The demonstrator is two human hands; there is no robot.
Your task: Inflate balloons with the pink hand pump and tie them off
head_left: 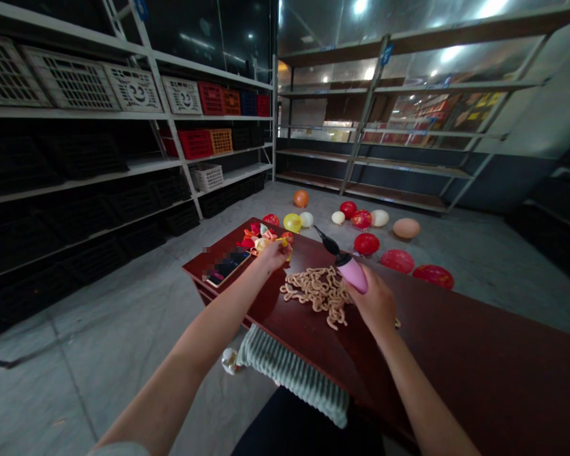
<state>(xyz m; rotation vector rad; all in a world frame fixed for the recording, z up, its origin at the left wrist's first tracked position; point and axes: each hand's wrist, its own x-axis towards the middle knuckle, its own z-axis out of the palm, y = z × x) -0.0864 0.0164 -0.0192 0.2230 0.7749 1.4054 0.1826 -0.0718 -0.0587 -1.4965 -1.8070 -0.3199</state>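
Observation:
My right hand (376, 301) is wrapped round a pink hand balloon pump (353, 273) with a black tapered nozzle, tilted up and to the left over the table. My left hand (274, 254) is at the far left part of the tabletop, its fingers pinched on a small yellow deflated balloon (285, 242). Right beside those fingers lies a pile of deflated balloons (253, 240) in red, orange and pale colours. Below the pump a heap of beige, curly strands (316, 288) rests on the table. A phone (228, 267) lies left of my left wrist.
The dark red wooden table (479, 354) runs to the right. Inflated balloons lie on the floor behind it, among them an orange one (301, 198) and a red one (367, 244). Shelves with crates (71, 79) stand left; a metal rack (408, 166) stands behind. A ribbed grey-green cloth (292, 370) is below the table edge.

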